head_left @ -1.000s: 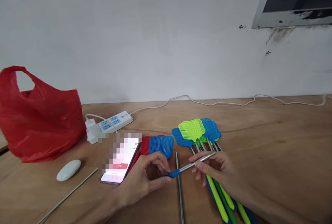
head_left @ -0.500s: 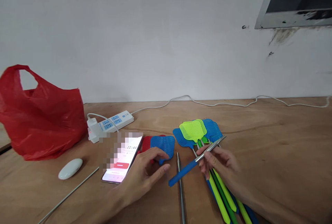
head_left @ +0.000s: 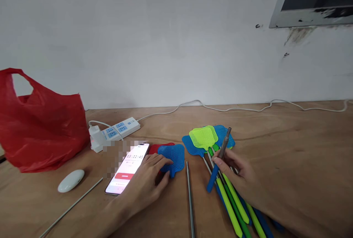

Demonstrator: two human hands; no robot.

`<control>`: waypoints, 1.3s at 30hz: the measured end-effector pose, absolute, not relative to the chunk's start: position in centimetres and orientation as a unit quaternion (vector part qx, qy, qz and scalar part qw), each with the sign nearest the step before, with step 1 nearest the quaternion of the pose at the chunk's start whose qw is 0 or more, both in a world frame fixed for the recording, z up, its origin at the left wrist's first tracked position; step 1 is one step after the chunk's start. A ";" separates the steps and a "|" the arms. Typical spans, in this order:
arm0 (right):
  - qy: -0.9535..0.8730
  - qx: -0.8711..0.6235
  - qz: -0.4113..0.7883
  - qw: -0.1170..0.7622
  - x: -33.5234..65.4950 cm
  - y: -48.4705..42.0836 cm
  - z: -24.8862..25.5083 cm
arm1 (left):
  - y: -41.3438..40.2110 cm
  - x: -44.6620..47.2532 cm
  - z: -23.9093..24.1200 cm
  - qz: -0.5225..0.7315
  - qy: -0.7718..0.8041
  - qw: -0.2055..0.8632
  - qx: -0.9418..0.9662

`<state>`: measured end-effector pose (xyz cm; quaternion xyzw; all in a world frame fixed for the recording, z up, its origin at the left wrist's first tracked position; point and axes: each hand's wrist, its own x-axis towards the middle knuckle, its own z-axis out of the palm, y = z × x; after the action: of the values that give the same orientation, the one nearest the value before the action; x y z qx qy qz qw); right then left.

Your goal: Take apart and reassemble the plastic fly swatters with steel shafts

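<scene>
My right hand (head_left: 234,170) grips a fly swatter handle (head_left: 219,161), with a blue grip below and a bare telescoping metal rod pointing up and away. Beneath that hand lies a bunch of fly swatters with a lime-green head (head_left: 203,137), blue heads and long green, lime and blue grips. My left hand (head_left: 150,175) reaches over a loose blue fly swatter head (head_left: 178,157), its fingertips touching the mesh and its thumb apart near the neck. Red swatter heads (head_left: 162,145) lie partly hidden under the blue one. Between my hands rests a thin metal rod (head_left: 190,197).
A lit phone (head_left: 121,183) lies by my left forearm. Farther left are a white oval object (head_left: 71,181), a thin grey rod (head_left: 73,206) and a red plastic bag (head_left: 52,131). A white power strip (head_left: 121,129) sits behind, its cable running along the wall.
My right hand has swung the held handle from a slanting pose to a steeper one, its metal end upward. My left hand has moved onto the blue swatter head, which has turned slightly.
</scene>
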<state>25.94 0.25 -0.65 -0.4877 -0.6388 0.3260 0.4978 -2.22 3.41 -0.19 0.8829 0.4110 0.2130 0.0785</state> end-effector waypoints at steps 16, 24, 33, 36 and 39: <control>-0.638 -0.476 0.366 0.482 25.6 0.0 -0.2 | 3.4 -2.5 -0.1 0.199 0.420 0.087 0.881; -0.591 -0.462 0.450 0.484 25.4 0.1 -0.7 | 3.8 -2.9 -0.8 0.196 0.441 0.090 0.871; -0.563 -0.455 0.476 0.500 25.1 0.2 -0.3 | 3.9 -2.7 -0.5 0.194 0.440 0.094 0.872; -0.570 -0.458 0.472 0.493 25.1 0.2 0.1 | 3.9 -2.6 -0.1 0.205 0.443 0.096 0.868; -0.581 -0.459 0.458 0.492 25.0 0.2 0.3 | 3.7 -2.4 0.5 0.229 0.446 0.099 0.859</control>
<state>25.03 0.18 0.32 -0.4587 -0.5811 0.4585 0.4917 -2.41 3.66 0.53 0.8594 0.4461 0.2293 0.0993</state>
